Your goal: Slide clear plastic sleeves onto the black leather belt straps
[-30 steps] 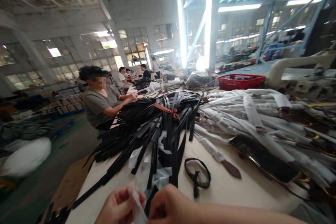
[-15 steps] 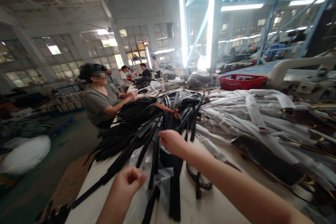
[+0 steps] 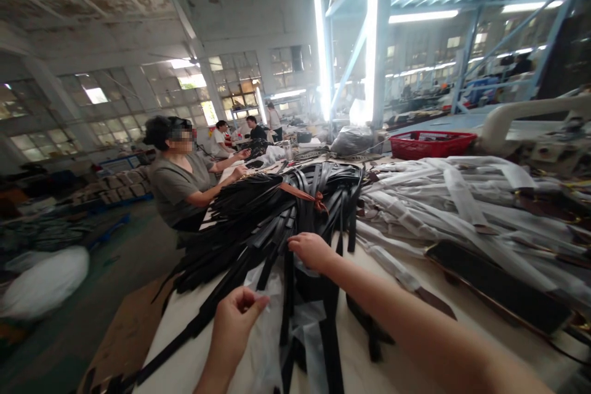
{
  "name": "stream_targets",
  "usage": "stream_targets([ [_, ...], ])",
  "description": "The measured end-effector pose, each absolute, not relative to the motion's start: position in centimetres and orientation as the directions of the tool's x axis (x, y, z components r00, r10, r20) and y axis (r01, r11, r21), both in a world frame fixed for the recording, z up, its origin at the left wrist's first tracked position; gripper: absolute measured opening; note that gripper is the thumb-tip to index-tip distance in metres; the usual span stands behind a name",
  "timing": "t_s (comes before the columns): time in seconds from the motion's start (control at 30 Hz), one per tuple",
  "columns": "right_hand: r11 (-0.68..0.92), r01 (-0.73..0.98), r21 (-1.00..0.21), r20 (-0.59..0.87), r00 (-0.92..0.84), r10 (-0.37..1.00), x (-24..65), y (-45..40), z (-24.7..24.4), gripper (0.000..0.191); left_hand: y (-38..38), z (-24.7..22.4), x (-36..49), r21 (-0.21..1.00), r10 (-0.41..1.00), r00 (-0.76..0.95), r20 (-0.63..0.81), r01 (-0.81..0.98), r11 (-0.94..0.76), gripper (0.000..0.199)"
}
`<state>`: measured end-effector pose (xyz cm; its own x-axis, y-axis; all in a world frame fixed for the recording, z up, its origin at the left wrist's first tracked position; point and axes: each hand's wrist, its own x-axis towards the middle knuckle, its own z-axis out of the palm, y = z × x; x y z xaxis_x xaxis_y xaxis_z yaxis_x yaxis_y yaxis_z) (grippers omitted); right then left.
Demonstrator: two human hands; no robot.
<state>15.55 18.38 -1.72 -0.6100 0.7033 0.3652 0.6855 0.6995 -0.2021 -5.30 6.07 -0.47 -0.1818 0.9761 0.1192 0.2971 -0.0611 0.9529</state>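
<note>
A large bundle of black straps lies on the pale table, bound by a reddish-brown tie. My left hand, at lower centre, has thumb and fingers pinched at the edge of a clear plastic sleeve. Below the tie, my right hand is closed with its fingertips at a black strap; what it grips is too small to make out. More plastic lies over the straps between and below the hands.
White-wrapped straps pile up on the right, beside a dark flat object. Behind them stands a red basket. A person in a grey shirt works at the table's left side. A pale machine stands at the right.
The view has shifted slightly, moving the bundle rightward in the picture. My left hand's fingers have come together at the plastic. The person's hands at the left have moved apart.
</note>
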Motion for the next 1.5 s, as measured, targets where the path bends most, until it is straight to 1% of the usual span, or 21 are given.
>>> stream_targets([
  [0.1,0.709,0.676,-0.198,0.395,-0.607,0.689,15.6,18.4,-2.5,0.028,5.5,-0.4,-5.8,0.931,0.967,-0.194,0.167,0.353,-0.090,0.035],
  [0.17,0.719,0.666,-0.197,0.426,-0.602,0.675,15.4,18.4,-2.8,0.030,5.3,-0.4,-5.9,0.919,0.971,-0.175,0.165,0.386,-0.087,0.034],
  [0.23,0.724,0.659,-0.203,0.461,-0.588,0.665,15.0,18.5,-3.0,0.032,5.2,-0.5,-5.8,0.922,0.977,-0.154,0.150,0.379,-0.082,0.034],
  [0.33,0.725,0.650,-0.227,0.505,-0.558,0.658,14.4,18.5,-3.3,0.033,5.2,-0.7,-5.3,0.966,0.973,-0.187,0.135,0.242,-0.087,0.037],
  [0.43,0.740,0.622,-0.255,0.519,-0.558,0.648,14.3,18.6,-3.7,0.026,5.2,-0.8,-4.8,0.996,0.973,-0.224,0.047,0.083,-0.029,0.041],
  [0.53,0.763,0.577,-0.293,0.529,-0.566,0.631,14.6,18.9,-3.7,0.016,5.4,-0.6,-4.8,0.997,0.975,-0.220,0.021,0.073,-0.005,0.041],
  [0.67,0.780,0.502,-0.373,0.591,-0.519,0.617,15.1,18.5,-1.8,0.017,5.5,-0.4,-5.5,0.992,0.983,-0.183,0.001,0.125,0.023,0.037],
  [0.73,0.788,0.457,-0.413,0.614,-0.499,0.611,15.3,17.5,0.3,0.021,5.6,-0.4,-5.7,0.988,0.981,-0.192,-0.003,0.150,0.033,0.035],
  [0.8,0.814,0.390,-0.431,0.627,-0.519,0.581,15.5,15.9,2.5,0.023,5.6,-0.4,-5.9,0.980,0.978,-0.208,0.018,0.199,0.024,0.033],
  [0.83,0.834,0.353,-0.424,0.630,-0.547,0.552,15.6,15.2,3.6,0.023,5.7,-0.4,-6.0,0.975,0.974,-0.225,0.035,0.221,0.016,0.033],
  [0.9,0.876,0.315,-0.366,0.616,-0.623,0.481,15.9,14.0,5.2,0.023,5.7,-0.4,-6.1,0.967,0.960,-0.270,0.072,0.253,-0.001,0.034],
  [0.97,0.896,0.344,-0.283,0.570,-0.691,0.445,16.3,13.7,5.9,0.021,5.6,-0.3,-6.2,0.961,0.950,-0.298,0.097,0.276,-0.011,0.035],
  [1.03,0.888,0.400,-0.228,0.529,-0.715,0.457,16.6,14.1,5.9,0.019,5.5,-0.1,-6.3,0.949,0.953,-0.284,0.104,0.314,-0.010,0.033],
  [1.1,0.882,0.416,-0.220,0.518,-0.717,0.467,16.9,14.7,5.6,0.018,5.4,0.1,-6.4,0.935,0.957,-0.268,0.110,0.355,-0.009,0.031],
  [1.17,0.887,0.397,-0.238,0.520,-0.719,0.461,17.1,15.1,5.5,0.017,5.3,0.2,-6.4,0.925,0.955,-0.273,0.118,0.379,-0.006,0.032],
  [1.3,0.894,0.365,-0.258,0.501,-0.741,0.447,17.3,15.1,5.8,0.017,5.4,0.4,-6.4,0.923,0.944,-0.307,0.118,0.384,0.010,0.037],
  [1.5,0.890,0.413,-0.192,0.501,-0.739,0.451,17.4,14.9,5.9,0.018,5.2,0.7,-6.3,0.912,0.952,-0.283,0.114,0.411,0.013,0.033],
])
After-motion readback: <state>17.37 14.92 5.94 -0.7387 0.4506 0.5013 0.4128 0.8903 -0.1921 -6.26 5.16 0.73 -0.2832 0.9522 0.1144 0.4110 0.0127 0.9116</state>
